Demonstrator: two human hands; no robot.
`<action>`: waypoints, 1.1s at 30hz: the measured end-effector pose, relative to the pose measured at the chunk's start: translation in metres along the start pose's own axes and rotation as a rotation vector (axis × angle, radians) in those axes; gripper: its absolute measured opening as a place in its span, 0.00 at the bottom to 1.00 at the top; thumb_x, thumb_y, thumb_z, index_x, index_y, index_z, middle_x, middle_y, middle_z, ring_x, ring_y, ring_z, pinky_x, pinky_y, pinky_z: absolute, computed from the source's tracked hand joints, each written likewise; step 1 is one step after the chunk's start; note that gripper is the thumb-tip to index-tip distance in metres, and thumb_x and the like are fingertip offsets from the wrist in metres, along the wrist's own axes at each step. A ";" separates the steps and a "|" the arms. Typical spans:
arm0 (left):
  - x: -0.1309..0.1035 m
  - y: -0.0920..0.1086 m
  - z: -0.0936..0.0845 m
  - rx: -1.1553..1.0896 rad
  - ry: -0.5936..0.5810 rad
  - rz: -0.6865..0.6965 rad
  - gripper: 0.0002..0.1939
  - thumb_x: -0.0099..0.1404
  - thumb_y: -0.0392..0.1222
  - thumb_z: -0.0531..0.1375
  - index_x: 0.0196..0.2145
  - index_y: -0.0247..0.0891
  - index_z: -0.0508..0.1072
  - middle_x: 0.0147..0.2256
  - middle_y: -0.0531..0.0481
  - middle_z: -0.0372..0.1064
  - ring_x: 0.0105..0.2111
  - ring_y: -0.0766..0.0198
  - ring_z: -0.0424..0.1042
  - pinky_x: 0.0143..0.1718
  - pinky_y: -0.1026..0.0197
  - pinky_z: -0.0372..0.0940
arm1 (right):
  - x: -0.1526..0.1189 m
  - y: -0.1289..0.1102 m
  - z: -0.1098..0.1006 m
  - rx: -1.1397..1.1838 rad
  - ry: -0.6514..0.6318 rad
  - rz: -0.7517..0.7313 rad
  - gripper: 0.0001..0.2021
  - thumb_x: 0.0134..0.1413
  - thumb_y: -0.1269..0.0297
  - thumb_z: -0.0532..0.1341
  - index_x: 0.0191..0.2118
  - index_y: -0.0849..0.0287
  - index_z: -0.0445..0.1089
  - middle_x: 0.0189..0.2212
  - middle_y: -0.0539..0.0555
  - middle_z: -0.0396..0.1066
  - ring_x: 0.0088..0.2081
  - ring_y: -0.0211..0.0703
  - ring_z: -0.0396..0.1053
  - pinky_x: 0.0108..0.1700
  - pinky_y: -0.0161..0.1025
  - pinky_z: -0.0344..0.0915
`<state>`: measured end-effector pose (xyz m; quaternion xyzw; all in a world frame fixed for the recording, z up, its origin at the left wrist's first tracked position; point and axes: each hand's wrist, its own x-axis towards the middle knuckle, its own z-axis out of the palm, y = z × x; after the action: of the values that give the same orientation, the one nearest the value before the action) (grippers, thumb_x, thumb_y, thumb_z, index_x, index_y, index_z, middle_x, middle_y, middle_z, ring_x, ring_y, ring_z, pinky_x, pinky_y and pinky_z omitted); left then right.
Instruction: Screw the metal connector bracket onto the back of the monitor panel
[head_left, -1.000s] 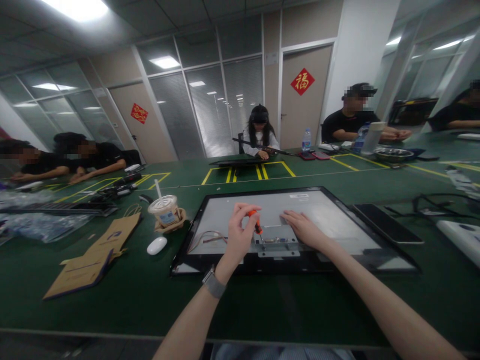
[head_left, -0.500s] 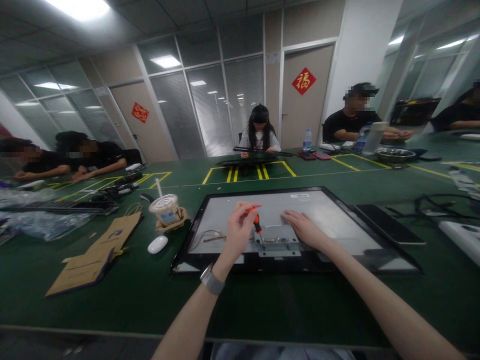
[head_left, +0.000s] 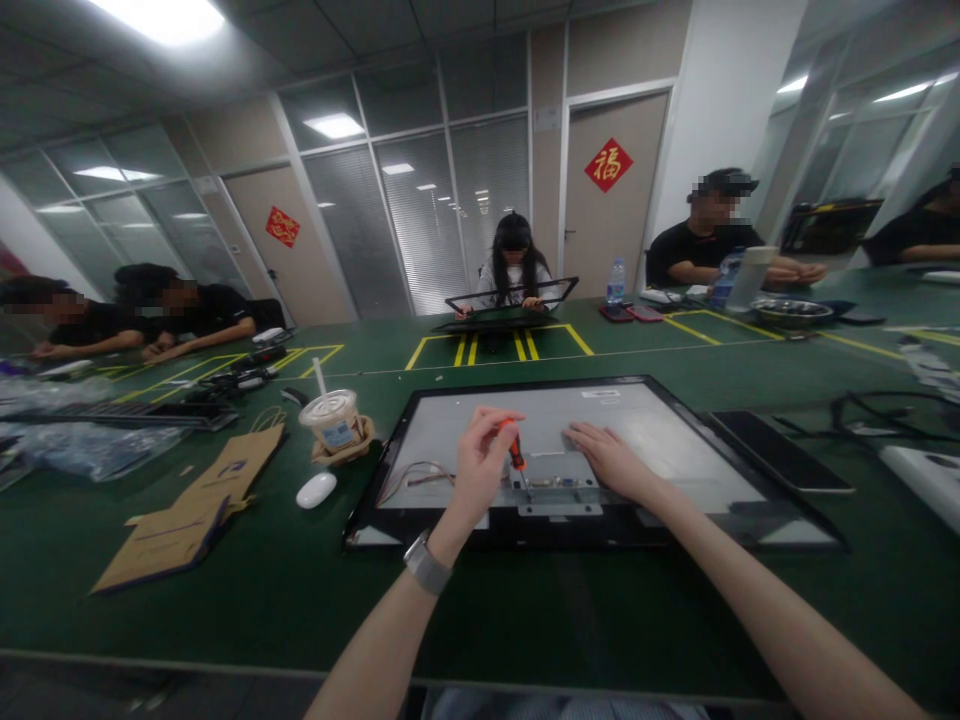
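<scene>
A flat monitor panel (head_left: 675,452) with a black frame and a grey back lies on the green table in front of me. Near its close edge is a metal bracket (head_left: 561,508) with a row of ports. My left hand (head_left: 484,455) grips an orange and black screwdriver (head_left: 517,447), held upright and slightly tilted, its tip at the left part of the bracket. My right hand (head_left: 611,458) rests flat on the panel beside the bracket, fingers stretched out. Thin cables (head_left: 420,475) run across the panel left of the bracket.
To the left are an iced drink cup (head_left: 330,418) in a cardboard holder, a white mouse (head_left: 316,490) and a brown paper bag (head_left: 195,510). A black slab (head_left: 776,450) lies right of the panel. Across the table a person (head_left: 514,265) handles a thin black frame (head_left: 559,291).
The person opposite has tilted the thin black frame up. My left hand stays at the bracket with the screwdriver, nearly unmoved, and my right hand is still.
</scene>
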<state>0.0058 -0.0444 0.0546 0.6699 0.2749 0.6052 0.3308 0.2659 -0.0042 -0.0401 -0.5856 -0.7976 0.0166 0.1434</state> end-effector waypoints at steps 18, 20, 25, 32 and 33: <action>-0.001 -0.003 0.002 -0.012 0.010 -0.005 0.13 0.70 0.49 0.60 0.41 0.39 0.79 0.37 0.47 0.69 0.35 0.64 0.71 0.37 0.63 0.68 | -0.001 -0.003 -0.003 0.018 -0.012 0.016 0.26 0.69 0.70 0.44 0.67 0.60 0.65 0.68 0.65 0.61 0.69 0.57 0.59 0.68 0.64 0.53; -0.002 -0.003 0.001 -0.040 -0.002 -0.034 0.14 0.72 0.50 0.58 0.44 0.38 0.78 0.38 0.46 0.72 0.38 0.61 0.73 0.41 0.60 0.69 | -0.001 -0.004 -0.004 0.025 -0.010 0.025 0.26 0.70 0.69 0.43 0.66 0.59 0.66 0.68 0.65 0.61 0.69 0.57 0.59 0.68 0.63 0.54; -0.003 -0.005 0.002 -0.120 -0.001 -0.087 0.16 0.73 0.52 0.56 0.48 0.39 0.75 0.46 0.42 0.73 0.44 0.58 0.74 0.46 0.57 0.70 | 0.000 -0.005 -0.005 0.012 -0.020 0.021 0.26 0.70 0.69 0.42 0.67 0.61 0.65 0.68 0.65 0.61 0.69 0.56 0.59 0.68 0.62 0.53; -0.002 -0.006 0.004 -0.072 -0.042 -0.033 0.09 0.67 0.46 0.64 0.42 0.39 0.78 0.38 0.48 0.69 0.36 0.63 0.72 0.40 0.61 0.68 | 0.000 -0.002 -0.001 0.013 0.008 0.008 0.26 0.70 0.70 0.43 0.66 0.59 0.65 0.68 0.65 0.61 0.68 0.57 0.60 0.67 0.63 0.55; -0.002 -0.007 0.005 -0.045 -0.019 -0.011 0.08 0.65 0.45 0.66 0.39 0.39 0.78 0.36 0.49 0.68 0.34 0.64 0.70 0.38 0.62 0.68 | 0.000 -0.002 0.000 0.012 0.010 0.007 0.26 0.69 0.70 0.44 0.66 0.58 0.65 0.68 0.65 0.61 0.68 0.56 0.60 0.67 0.63 0.55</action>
<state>0.0107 -0.0425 0.0478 0.6662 0.2618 0.6032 0.3519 0.2639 -0.0052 -0.0397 -0.5877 -0.7947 0.0191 0.1510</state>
